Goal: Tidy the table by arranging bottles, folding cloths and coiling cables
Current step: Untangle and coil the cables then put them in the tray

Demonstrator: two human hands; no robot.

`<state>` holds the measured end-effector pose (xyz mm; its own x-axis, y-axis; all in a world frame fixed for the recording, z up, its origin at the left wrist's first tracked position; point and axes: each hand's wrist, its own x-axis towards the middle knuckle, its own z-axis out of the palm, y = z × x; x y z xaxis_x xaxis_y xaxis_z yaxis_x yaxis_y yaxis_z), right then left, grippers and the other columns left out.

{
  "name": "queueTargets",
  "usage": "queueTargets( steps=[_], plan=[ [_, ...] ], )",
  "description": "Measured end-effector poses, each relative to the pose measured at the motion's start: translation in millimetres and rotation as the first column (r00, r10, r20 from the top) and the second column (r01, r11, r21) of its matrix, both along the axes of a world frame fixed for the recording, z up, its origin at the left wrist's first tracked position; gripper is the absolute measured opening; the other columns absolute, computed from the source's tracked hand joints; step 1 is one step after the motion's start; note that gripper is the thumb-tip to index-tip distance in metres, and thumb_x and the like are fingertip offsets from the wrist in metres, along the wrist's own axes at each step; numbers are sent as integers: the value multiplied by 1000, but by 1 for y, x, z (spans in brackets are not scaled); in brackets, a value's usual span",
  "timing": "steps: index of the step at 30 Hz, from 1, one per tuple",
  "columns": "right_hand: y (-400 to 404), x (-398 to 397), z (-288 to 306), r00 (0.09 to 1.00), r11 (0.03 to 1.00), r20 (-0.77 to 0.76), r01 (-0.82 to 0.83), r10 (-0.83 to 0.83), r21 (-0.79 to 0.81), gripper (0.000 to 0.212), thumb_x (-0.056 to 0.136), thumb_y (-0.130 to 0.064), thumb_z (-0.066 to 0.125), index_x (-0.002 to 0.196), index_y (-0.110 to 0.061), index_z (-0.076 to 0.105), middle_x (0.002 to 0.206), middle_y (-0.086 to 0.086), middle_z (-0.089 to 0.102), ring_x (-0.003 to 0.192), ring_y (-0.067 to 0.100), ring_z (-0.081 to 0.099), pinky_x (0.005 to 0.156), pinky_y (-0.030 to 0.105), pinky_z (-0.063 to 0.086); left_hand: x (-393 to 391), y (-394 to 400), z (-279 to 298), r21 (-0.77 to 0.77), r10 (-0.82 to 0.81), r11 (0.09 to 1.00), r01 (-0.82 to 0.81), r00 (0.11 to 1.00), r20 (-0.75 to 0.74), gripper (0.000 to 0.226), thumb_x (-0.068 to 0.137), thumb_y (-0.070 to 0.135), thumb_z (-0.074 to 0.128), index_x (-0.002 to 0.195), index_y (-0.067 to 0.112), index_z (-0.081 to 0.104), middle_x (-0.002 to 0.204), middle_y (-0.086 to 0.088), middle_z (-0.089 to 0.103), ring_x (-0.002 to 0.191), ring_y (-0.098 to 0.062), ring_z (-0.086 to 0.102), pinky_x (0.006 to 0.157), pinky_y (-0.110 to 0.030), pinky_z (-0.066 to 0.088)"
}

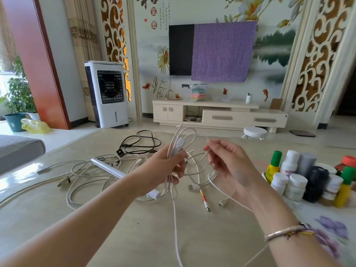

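My left hand (163, 168) is raised over the table, closed around several loops of a thin white cable (185, 132) with an inline switch. My right hand (229, 162) pinches a strand of the same white cable between thumb and fingers; the rest trails down past my wrist toward the table's near edge. On the table lie a tangle of white and grey cables (82, 174), a white light bar (107, 167), a black cable (142, 144), and loose USB ends (193, 187). A cluster of bottles (308, 178) stands at the right.
The beige table (134, 228) fills the foreground. A grey cushion (17, 149) sits at the left edge. Beyond are a white air cooler (107, 93), a TV cabinet (219, 114), a white stool (255, 132) and potted plants (17, 93).
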<state>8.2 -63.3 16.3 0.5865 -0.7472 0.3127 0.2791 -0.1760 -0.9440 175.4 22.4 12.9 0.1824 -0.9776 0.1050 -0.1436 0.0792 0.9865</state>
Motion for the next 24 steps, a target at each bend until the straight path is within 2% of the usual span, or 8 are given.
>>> queueTargets(
  steps=[2,5,9,13,17,19,21,24],
  plan=[
    [1,-1,2,998,999,62,-20,17,48,15,95,-18,55,84,-11,62,59,0,57,53,9,43,47,13,36,-3,0,1,-23,15,1000,-14,999,46,13,99,26,49,92,16,51,77,-1,62,59,-10,56,46,-20,41],
    [1,1,1,997,999,72,33,-34,9,8,96,-15,54,89,-12,56,62,2,63,56,10,42,48,16,33,-5,0,1,-39,40,999,-35,987,158,14,99,29,51,95,17,56,86,2,63,62,-6,54,46,-19,40],
    [4,4,0,997,999,80,16,-13,-38,9,98,-14,51,89,-13,53,69,7,67,60,10,43,55,21,32,-7,1,0,-47,40,999,-27,957,287,17,96,29,56,104,15,59,72,10,53,61,-2,49,50,-17,40],
    [4,4,1,996,997,91,-5,11,-75,8,97,-17,53,88,-15,53,73,8,68,67,15,38,60,25,30,-10,1,3,-65,7,998,17,936,351,15,98,24,52,95,11,57,61,17,57,53,-1,45,51,-17,40],
    [3,4,-1,996,995,89,-15,24,-100,7,94,-25,56,92,-19,55,77,7,70,70,16,38,64,25,33,-3,2,3,-103,52,995,-7,895,443,23,99,29,49,83,14,56,72,4,55,68,-14,45,70,-27,38],
    [0,5,-3,998,995,69,7,0,-95,10,94,-30,56,98,-20,55,79,5,70,70,15,40,63,23,35,1,3,2,-126,74,992,-23,906,417,26,99,32,48,79,17,55,73,4,55,74,-15,48,77,-31,38],
    [-3,8,-8,996,990,20,85,-83,-112,7,96,-22,52,101,-21,56,83,0,70,68,12,45,60,19,37,3,3,2,-164,79,986,-26,942,327,25,99,30,47,79,17,54,71,6,58,78,-13,55,82,-31,41],
    [-1,13,-21,962,954,-213,105,-169,-281,32,90,-1,48,107,-27,57,104,-9,64,74,8,50,69,18,42,4,2,7,-185,-44,982,34,998,-53,18,97,24,48,85,12,52,66,-2,58,84,-20,68,79,-31,54]
  ],
)
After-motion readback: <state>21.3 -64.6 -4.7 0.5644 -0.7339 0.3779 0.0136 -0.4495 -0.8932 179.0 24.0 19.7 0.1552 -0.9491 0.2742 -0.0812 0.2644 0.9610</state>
